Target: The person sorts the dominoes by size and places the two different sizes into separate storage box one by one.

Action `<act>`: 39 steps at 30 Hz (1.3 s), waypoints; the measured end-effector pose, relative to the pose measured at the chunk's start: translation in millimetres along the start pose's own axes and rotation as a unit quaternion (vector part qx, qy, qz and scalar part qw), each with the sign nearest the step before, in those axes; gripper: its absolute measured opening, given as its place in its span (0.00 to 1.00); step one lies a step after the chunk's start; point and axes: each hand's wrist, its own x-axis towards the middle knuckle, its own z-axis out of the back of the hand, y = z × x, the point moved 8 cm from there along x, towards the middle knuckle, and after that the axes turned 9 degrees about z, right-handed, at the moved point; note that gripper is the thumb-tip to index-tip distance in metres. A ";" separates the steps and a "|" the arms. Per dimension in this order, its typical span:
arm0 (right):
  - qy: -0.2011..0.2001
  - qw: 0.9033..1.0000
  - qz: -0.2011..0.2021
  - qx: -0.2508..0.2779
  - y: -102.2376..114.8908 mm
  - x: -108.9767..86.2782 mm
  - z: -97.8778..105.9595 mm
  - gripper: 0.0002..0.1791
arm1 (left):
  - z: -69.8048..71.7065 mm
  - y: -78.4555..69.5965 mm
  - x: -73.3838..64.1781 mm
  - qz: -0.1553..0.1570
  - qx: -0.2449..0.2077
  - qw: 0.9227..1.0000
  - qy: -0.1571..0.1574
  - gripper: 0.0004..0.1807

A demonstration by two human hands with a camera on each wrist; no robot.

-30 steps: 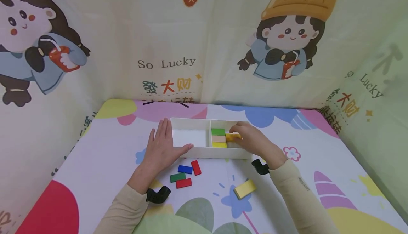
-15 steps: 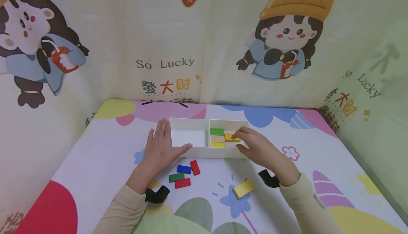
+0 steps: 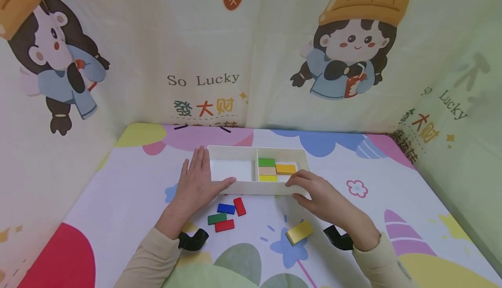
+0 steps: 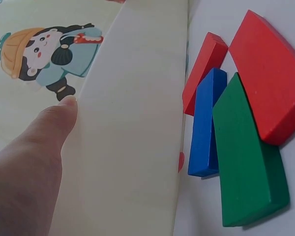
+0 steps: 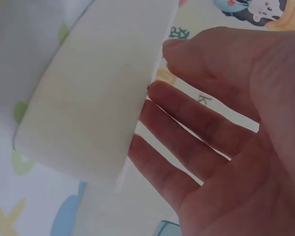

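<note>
A white two-compartment box (image 3: 249, 188) stands mid-table. My left hand (image 3: 196, 177) lies flat with straight fingers along its left end, the thumb over the front rim; that thumb (image 4: 44, 142) shows at the box edge in the left wrist view. My right hand (image 3: 323, 196), holding nothing, hovers at the front right corner with loosely bent fingers (image 5: 182, 128) close over the rim. In the right compartment lie a green block (image 3: 266, 162), a beige block (image 3: 267, 171) and a yellow block (image 3: 268, 178) stacked in a column, with an orange block (image 3: 285, 169) beside them.
Before the box lie a blue block (image 3: 226, 209), a red block (image 3: 240, 206), a dark green block (image 3: 217, 218) and another red block (image 3: 225, 225). Further right is a larger pale yellow block (image 3: 300, 233). A printed curtain (image 3: 270, 61) closes off the back.
My right hand has let go of the orange block, leaving it in the right compartment, and has drawn back toward the front right corner of the box. The left hand stays put.
</note>
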 end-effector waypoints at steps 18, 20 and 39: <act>0.038 0.999 -0.012 0.019 13.3 -23.8 -11.3 0.16 | 2.7 0.6 0.7 0.001 -0.003 1.000 -0.004 0.65; 0.059 0.997 -0.025 0.031 12.3 -27.1 -15.9 0.16 | 2.5 0.5 1.0 0.001 -0.004 1.000 -0.003 0.66; 0.126 0.987 -0.049 0.092 8.4 -38.8 -44.4 0.16 | 1.6 -0.5 1.9 -0.001 0.000 1.000 -0.003 0.66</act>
